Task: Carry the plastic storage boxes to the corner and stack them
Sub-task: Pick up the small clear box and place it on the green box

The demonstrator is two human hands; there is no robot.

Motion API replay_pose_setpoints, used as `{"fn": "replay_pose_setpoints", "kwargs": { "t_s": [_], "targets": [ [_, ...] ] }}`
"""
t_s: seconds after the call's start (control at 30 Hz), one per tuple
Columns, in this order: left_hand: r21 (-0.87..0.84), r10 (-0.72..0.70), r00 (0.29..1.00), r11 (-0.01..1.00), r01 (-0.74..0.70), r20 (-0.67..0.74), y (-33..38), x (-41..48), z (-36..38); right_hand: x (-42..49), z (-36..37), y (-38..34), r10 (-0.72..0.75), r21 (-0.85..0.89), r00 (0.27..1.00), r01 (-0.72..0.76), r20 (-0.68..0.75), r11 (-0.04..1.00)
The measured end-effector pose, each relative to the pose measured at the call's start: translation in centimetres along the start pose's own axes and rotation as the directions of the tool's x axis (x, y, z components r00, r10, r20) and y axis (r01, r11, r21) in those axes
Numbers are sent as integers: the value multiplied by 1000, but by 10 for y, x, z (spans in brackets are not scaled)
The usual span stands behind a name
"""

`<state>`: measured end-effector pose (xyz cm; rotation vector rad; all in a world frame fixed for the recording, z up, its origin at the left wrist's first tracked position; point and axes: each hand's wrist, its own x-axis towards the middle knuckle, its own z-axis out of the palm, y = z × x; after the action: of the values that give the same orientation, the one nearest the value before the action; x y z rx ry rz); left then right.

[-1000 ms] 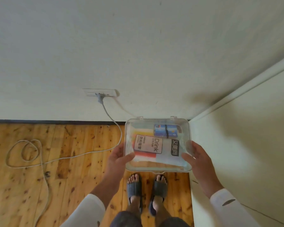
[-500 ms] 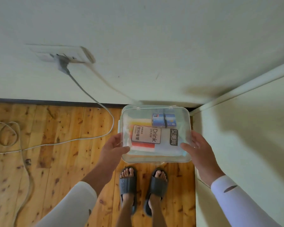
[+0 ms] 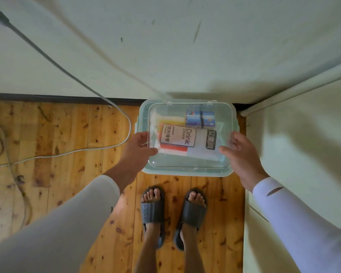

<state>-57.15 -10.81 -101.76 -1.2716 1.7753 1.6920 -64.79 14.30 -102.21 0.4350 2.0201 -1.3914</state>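
Observation:
A clear plastic storage box point(image 3: 187, 161) with a see-through lid lies level in the room corner. Inside are a "Drink Straw" packet point(image 3: 178, 137) and a blue banded pack point(image 3: 200, 119). Under it shows the pale green rim of a second, slightly larger box point(image 3: 185, 173) on the floor; I cannot tell if the two touch. My left hand point(image 3: 138, 150) grips the clear box's left edge, thumb on the lid. My right hand point(image 3: 242, 154) holds its right edge the same way.
A white wall with a dark baseboard point(image 3: 47, 97) runs behind the boxes. A white cabinet side point(image 3: 303, 154) stands close on the right. A grey cable point(image 3: 67, 75) hangs from the wall and coils on the wooden floor at left. My feet in dark slippers point(image 3: 154, 211) stand just before the boxes.
The view has dropped closer to the floor and the clear box has gone down into the corner with both hands on it. The green-rimmed box beneath it has come into sight.

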Motion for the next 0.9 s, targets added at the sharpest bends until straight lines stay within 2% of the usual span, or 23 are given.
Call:
{"fn": "replay_pose_setpoints", "kwargs": {
  "t_s": [0.3,0.6,0.9],
  "targets": [
    [53,-25,1000,998,25,2,-2,35,13,28,4,17,21,-69,1000,-21,-7,997],
    [48,-26,1000,999,25,0,-10,44,14,40,9,24,12,-109,1000,-14,-18,994],
    [128,-25,1000,991,25,-3,-6,32,21,27,9,19,-20,-164,999,14,-37,986]
  ]
}}
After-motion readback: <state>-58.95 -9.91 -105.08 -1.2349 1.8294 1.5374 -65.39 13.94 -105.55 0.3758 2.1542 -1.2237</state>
